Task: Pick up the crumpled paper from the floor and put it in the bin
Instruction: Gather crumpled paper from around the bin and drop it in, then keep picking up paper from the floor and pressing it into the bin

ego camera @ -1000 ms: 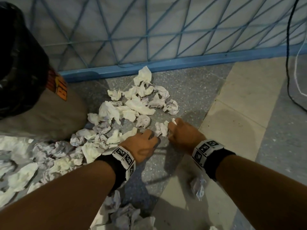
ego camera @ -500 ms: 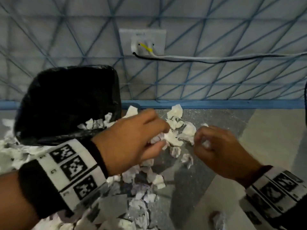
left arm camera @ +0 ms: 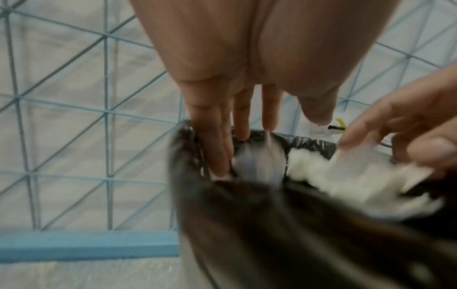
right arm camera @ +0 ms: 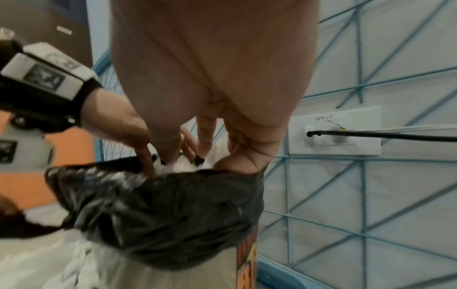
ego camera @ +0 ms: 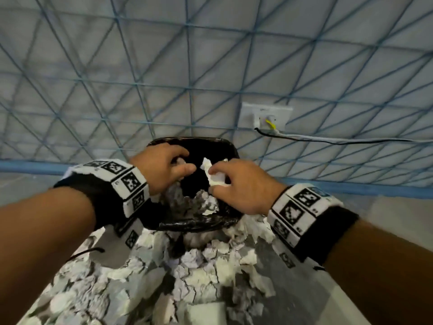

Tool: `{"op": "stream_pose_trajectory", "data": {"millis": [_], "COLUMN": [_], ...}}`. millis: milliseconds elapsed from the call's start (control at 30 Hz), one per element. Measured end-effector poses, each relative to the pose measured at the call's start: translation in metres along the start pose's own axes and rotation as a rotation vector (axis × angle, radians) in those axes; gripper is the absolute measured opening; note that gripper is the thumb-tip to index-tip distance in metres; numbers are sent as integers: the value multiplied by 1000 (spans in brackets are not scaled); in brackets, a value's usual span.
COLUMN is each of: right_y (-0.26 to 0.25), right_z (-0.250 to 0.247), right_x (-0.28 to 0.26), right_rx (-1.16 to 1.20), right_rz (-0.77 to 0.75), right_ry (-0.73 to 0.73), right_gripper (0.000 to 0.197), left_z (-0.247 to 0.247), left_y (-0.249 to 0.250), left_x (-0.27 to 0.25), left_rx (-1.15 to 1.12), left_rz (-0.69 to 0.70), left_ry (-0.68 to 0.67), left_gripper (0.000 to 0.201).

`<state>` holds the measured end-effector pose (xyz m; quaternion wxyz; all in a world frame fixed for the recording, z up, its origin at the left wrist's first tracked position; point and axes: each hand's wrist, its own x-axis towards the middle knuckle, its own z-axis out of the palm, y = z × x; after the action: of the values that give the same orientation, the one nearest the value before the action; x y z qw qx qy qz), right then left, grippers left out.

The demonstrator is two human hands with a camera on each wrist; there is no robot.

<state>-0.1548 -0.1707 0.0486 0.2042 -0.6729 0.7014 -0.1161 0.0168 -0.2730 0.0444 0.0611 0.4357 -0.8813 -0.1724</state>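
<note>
The bin [ego camera: 199, 225] with a black liner stands against the wall, with crumpled paper [ego camera: 199, 202] inside it. Both hands hover over its mouth. My left hand [ego camera: 185, 165] has its fingers [left arm camera: 217, 136] pointing straight down in the left wrist view, and a blurred paper ball [left arm camera: 257, 162] sits just below them, free of the grip. My right hand [ego camera: 212, 180] pinches a white crumpled paper [ego camera: 216, 177] between thumb and fingers above the opening. The same paper [left arm camera: 358, 176] shows blurred in the left wrist view. Many more paper balls [ego camera: 210, 266] lie on the floor in front of the bin.
A wall with a blue line pattern rises right behind the bin. A white socket plate [ego camera: 267, 116] on it has a black cable [ego camera: 328, 140] running off to the right. A blue skirting [ego camera: 23, 166] runs along the floor. The bin liner [right arm camera: 160, 205] hangs over the rim.
Both hands rose from the floor pile, each with paper, and moved over the bin. The left hand's fingers have straightened and its paper has come free.
</note>
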Motion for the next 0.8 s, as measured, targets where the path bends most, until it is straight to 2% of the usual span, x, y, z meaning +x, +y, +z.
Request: {"op": "stream_pose_trajectory", "data": {"millis": [67, 100, 200, 300, 400, 500, 567, 633, 700, 800], "right_y": [-1, -1, 3, 13, 35, 60, 79, 98, 118, 159], "right_z": [2, 0, -14, -27, -40, -49, -44, -31, -12, 30], "right_x": [-6, -10, -27, -55, -102, -168, -216, -264, -302, -342], "right_rx": [-52, -46, 6, 39, 3, -10, -47, -91, -110, -119], "right_rz": [-20, -22, 1, 51, 155, 308, 412, 520, 608, 655], "right_ry": [-32, -11, 111, 211, 211, 126, 83, -22, -143, -227], "right_gripper": [46, 45, 32, 16, 12, 10, 13, 21, 31, 43], "left_z": [-3, -7, -22, -28, -21, 3, 30, 65, 98, 149], "left_y": [-7, -8, 4, 41, 86, 129, 156, 181, 201, 222], "left_x": [-3, -5, -11, -18, -22, -32, -42, -59, -76, -108], "left_rx": [58, 65, 8, -61, -105, -165, -159, -126, -40, 234], "left_rz": [51, 81, 136, 244, 392, 508, 583, 625, 656, 721], "left_ry": [-46, -21, 162, 286, 290, 155, -5, -188, -362, -612], "left_gripper": [46, 45, 36, 26, 28, 31, 38, 49, 60, 53]}}
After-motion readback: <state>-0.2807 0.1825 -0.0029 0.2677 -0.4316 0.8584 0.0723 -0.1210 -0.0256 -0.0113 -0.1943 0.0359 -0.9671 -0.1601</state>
